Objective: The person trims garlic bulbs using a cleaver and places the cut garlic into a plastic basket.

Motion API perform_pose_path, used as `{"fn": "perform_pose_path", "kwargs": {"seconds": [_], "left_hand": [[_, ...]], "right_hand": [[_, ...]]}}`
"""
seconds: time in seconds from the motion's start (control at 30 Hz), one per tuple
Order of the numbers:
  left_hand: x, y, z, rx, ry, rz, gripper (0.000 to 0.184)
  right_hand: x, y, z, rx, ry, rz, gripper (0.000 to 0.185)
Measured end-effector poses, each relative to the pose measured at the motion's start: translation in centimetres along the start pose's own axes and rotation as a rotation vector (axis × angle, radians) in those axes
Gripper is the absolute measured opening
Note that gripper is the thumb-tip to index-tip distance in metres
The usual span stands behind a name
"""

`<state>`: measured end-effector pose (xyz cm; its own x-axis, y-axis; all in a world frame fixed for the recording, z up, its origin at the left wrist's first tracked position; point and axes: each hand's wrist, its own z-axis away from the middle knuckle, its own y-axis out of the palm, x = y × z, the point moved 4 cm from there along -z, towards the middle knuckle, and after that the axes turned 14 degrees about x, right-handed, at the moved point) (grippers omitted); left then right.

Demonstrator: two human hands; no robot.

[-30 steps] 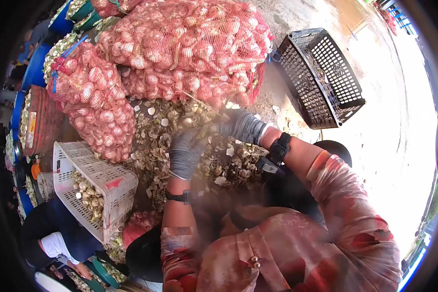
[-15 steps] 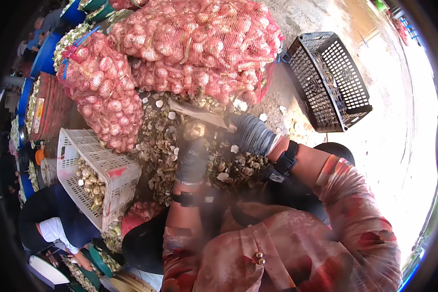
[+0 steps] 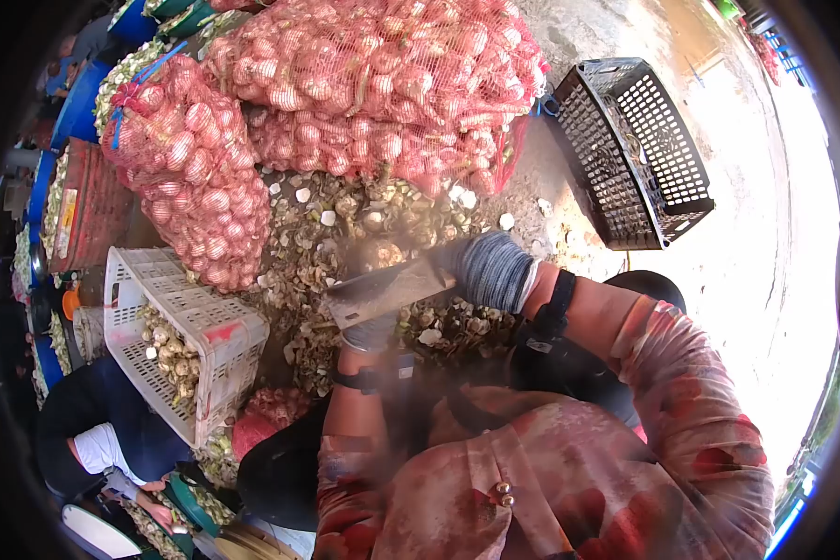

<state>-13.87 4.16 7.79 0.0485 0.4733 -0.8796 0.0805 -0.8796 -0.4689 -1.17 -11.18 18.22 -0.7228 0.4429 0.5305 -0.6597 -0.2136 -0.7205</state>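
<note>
My right hand, in a grey knit glove, is closed round the handle end of a wide flat blade that points left. Below the blade, my left hand is mostly covered by it, and its fingers are hidden or blurred. A pale bulb shows just beyond the blade's upper edge, close to my left hand; whether the fingers hold it I cannot tell. Under both hands lies a heap of bulbs, peelings and cut stems.
Red net sacks full of bulbs lie ahead, another sack at the left. A white crate with bulbs stands left, a black crate right. A co-worker's arm reaches into a green tub at lower left.
The blade has swung down toward me and now crosses over my left hand. Earlier it lay farther forward, beyond the bulb. The view has shifted slightly.
</note>
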Motion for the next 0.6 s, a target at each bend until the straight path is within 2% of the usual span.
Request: {"fn": "perform_pose_path", "kwargs": {"seconds": [0.1, 0.13, 0.17, 0.2, 0.23, 0.3, 0.33, 0.37, 0.4, 0.43, 0.5, 0.53, 0.57, 0.6], "left_hand": [[1.6, 0.0, 2.0, 0.212, -0.01, -0.365, 0.039], [0.4, -0.9, 1.4, 0.247, 0.019, -0.161, 0.038], [-2.8, -1.7, -0.1, 0.142, -0.061, -0.031, 0.042], [-6.1, -2.6, -1.5, 0.025, -0.125, 0.106, 0.047], [-7.4, -3.0, -1.2, -0.283, -0.25, 0.499, 0.048], [-7.3, -8.2, 0.2, -0.475, -0.255, 0.248, 0.04], [-3.6, -12.8, 1.8, -0.553, -0.082, 0.539, 0.039], [0.0, -17.3, 3.4, -0.617, 0.107, 0.824, 0.041], [-1.3, -20.2, 3.8, -0.711, 0.336, 1.179, 0.038], [-3.2, -21.9, 3.8, -0.908, 0.231, 1.176, 0.04], [1.6, -23.5, 5.0, -1.034, 0.074, 1.071, 0.052], [3.4, -23.9, 4.7, -1.069, 0.019, 1.037, 0.057], [4.6, -22.3, 1.9, -1.032, -0.34, 1.035, 0.061], [5.0, -19.6, -1.9, -0.974, -0.692, 1.015, 0.065]], "right_hand": [[-1.1, 1.4, -0.5, -0.071, -0.067, -0.012, 0.022], [-1.2, 1.3, -0.6, -0.05, -0.035, 0.009, 0.022], [-1.4, 1.2, -0.7, -0.028, -0.003, 0.029, 0.022], [-3.0, 1.5, -1.2, -0.006, 0.159, -0.027, 0.02], [-5.3, 2.0, -1.9, 0.016, 0.326, -0.089, 0.019], [-12.3, 3.3, -1.0, 0.258, 0.525, -0.027, 0.022], [-11.5, 2.9, -1.3, 0.263, 0.519, -0.022, 0.022], [-10.0, 1.7, -0.6, 0.161, 0.539, -0.047, 0.022], [-8.7, -0.1, -0.3, 0.053, 0.555, -0.068, 0.023], [-6.7, -1.2, -0.8, 0.119, 0.353, 0.069, 0.025], [-4.6, -2.3, -1.5, 0.032, 0.409, -0.141, 0.024], [-3.5, -2.9, -1.5, 0.091, 0.277, 0.038, 0.026], [-4.4, -2.2, -1.7, 0.007, 0.427, -0.197, 0.028], [-4.0, -2.6, -2.0, 0.058, 0.451, -0.181, 0.029]]}}
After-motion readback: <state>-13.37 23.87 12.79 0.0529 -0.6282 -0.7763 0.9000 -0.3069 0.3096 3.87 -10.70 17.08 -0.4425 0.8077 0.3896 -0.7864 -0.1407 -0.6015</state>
